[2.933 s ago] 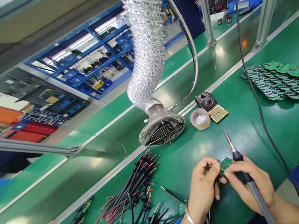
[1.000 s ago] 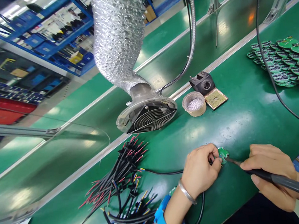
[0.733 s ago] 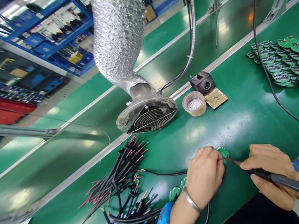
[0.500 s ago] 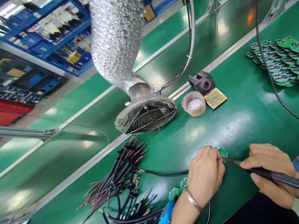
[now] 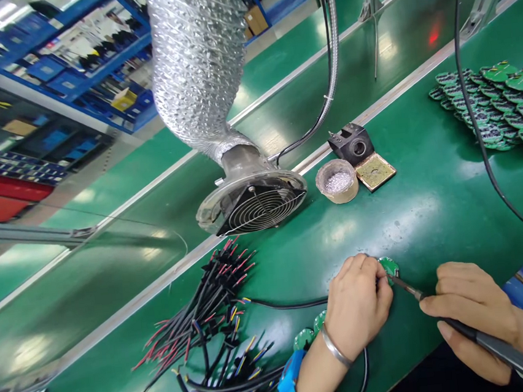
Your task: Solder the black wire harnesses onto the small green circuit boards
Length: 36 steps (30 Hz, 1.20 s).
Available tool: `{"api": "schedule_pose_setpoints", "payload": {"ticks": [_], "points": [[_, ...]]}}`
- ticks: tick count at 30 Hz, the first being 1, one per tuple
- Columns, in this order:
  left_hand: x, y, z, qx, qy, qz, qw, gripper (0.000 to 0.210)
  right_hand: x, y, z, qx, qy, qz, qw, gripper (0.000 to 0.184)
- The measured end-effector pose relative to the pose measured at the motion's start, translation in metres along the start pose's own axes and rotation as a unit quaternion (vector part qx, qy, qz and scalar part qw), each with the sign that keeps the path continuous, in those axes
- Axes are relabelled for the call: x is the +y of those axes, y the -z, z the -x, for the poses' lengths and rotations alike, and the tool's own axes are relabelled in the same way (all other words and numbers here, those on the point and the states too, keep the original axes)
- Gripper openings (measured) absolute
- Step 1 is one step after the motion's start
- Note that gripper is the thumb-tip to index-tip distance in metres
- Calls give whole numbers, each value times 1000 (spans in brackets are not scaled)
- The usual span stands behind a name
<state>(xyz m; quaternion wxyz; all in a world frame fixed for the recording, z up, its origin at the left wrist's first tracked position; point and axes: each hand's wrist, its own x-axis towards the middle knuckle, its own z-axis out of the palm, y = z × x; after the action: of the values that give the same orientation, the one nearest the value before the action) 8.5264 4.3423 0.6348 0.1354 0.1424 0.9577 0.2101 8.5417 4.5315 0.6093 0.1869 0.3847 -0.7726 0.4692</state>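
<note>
My left hand (image 5: 359, 297), wearing a silver bangle and a blue wristband, is closed with its fingertips at the left edge of a small round green circuit board (image 5: 390, 267). A black cable (image 5: 295, 305) runs in beneath this hand, and its end at the fingertips is hidden. With my right hand (image 5: 471, 311) I grip a soldering iron (image 5: 502, 348) by its dark handle. Its tip (image 5: 396, 280) meets the lower edge of the board, close to my left fingers. Two more round boards (image 5: 304, 339) lie left of my left wrist.
Black cables with stripped coloured ends (image 5: 207, 306) lie in bundles at left. A fume extractor hood (image 5: 262, 205) on a foil duct hangs above the bench. Behind my hands stand a solder-filled bowl (image 5: 337, 182) and an iron stand (image 5: 353, 144) with sponge tray. Stacked boards (image 5: 497, 105) sit far right.
My right hand has shifted slightly downward with the soldering iron, whose handle now slopes more steeply. My left hand stays at the board. The camera view has moved a little.
</note>
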Motion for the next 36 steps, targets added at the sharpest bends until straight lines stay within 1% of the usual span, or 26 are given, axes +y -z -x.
{"api": "schedule_pose_setpoints", "payload": {"ticks": [3, 6, 9, 12, 15, 18, 21, 26, 36], "points": [[0, 0, -1, 1, 1, 1, 1000, 8, -2, 4, 1, 5, -19, -10, 1000, 24], [0, 0, -1, 5, 0, 4, 1000, 8, -4, 8, 2, 34, -53, -40, 997, 26], [-1, 3, 2, 2, -4, 9, 1000, 6, -3, 8, 3, 44, -64, -63, 995, 26], [-2, 9, 5, -22, -30, 3, 999, 8, -2, 5, 1, 53, -62, -74, 994, 24], [-2, 13, 6, -56, -68, -43, 995, 11, -1, 4, -1, 63, -65, -90, 992, 22], [-1, 13, 5, -75, -86, -87, 990, 13, 0, 3, -3, 62, -68, -100, 991, 23], [0, 10, 4, -73, -75, -92, 990, 13, 1, 4, -3, 52, -68, -100, 991, 22], [2, 6, 2, -66, -50, -71, 994, 8, 2, 3, -1, 44, -70, -100, 992, 22], [5, 3, 0, -77, -39, -94, 992, 12, 3, 3, -2, 45, -68, -106, 991, 23]]}}
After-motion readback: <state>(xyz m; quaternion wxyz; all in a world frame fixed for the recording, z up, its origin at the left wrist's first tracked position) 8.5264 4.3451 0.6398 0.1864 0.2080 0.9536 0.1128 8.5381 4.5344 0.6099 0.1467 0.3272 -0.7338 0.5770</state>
